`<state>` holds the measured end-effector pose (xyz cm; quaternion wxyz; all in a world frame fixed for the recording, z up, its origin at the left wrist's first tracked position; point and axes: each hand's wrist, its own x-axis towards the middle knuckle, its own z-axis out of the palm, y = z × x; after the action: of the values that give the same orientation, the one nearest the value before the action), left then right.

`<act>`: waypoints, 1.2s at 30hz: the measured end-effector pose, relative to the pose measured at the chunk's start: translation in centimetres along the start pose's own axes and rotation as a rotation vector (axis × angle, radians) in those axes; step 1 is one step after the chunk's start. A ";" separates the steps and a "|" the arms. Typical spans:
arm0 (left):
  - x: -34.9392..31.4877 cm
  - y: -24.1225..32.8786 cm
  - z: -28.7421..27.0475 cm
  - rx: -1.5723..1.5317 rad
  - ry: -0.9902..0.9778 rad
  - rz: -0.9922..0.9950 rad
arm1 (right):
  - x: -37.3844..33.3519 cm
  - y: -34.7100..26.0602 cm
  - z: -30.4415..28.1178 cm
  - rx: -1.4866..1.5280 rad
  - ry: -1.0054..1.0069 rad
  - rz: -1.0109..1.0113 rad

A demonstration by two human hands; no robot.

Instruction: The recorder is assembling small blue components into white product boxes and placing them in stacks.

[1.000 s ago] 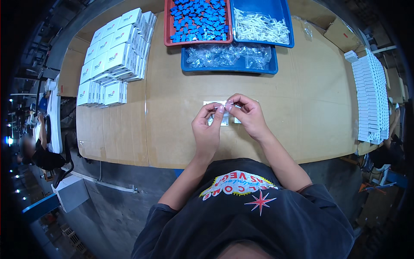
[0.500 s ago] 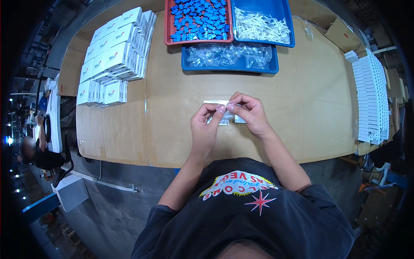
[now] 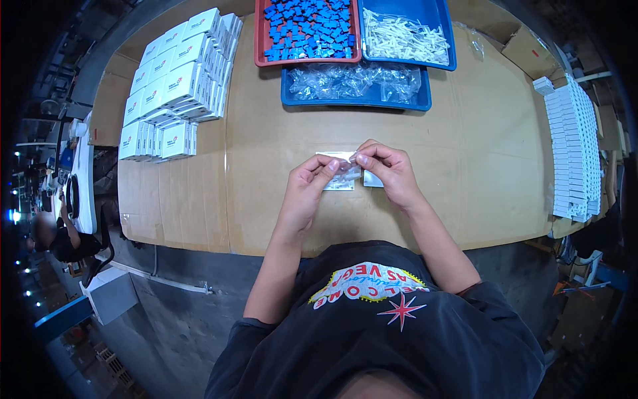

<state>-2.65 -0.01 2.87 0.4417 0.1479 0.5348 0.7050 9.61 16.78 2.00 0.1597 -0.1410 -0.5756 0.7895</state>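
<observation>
Pinched between thumb and fingers, one side of a small clear plastic bag (image 3: 347,172) is in my left hand (image 3: 310,183). My right hand (image 3: 391,174) grips the bag's other side near its top, also closed. The bag hangs between my fingertips and looks partly see-through; what it contains, if anything, is too small to make out. Just beneath it on the cardboard-covered table lies a flat white box (image 3: 340,188), partly hidden by the bag and my left fingers. A second white piece (image 3: 373,180) shows beside it, under my right hand.
A red tray (image 3: 310,60) of blue pieces and a blue tray (image 3: 407,64) of white sticks stand beyond my hands. Before them is a blue tray (image 3: 359,104) of clear bags. White boxes (image 3: 178,86) are stacked left, more (image 3: 571,153) right. A person (image 3: 66,239) sits far left.
My hands have moved slightly apart, the left one leftward. The clear bag is now stretched open to view between them, and more of the white box below shows.
</observation>
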 end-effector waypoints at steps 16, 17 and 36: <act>0.4 -1.6 -0.1 -0.204 -0.013 -0.209 | -1.0 -3.8 -3.5 -0.170 -0.144 -0.074; 0.4 -1.8 0.0 -0.203 -0.015 -0.212 | -1.1 -3.8 -3.6 -0.114 -0.122 0.005; 0.7 -3.4 1.0 -0.005 0.025 0.045 | -0.9 0.0 -0.7 0.079 0.002 0.224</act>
<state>-0.82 1.32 0.07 0.4192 0.1500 0.5353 0.7178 10.71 17.05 1.78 0.0765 -0.1986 -0.5247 0.8243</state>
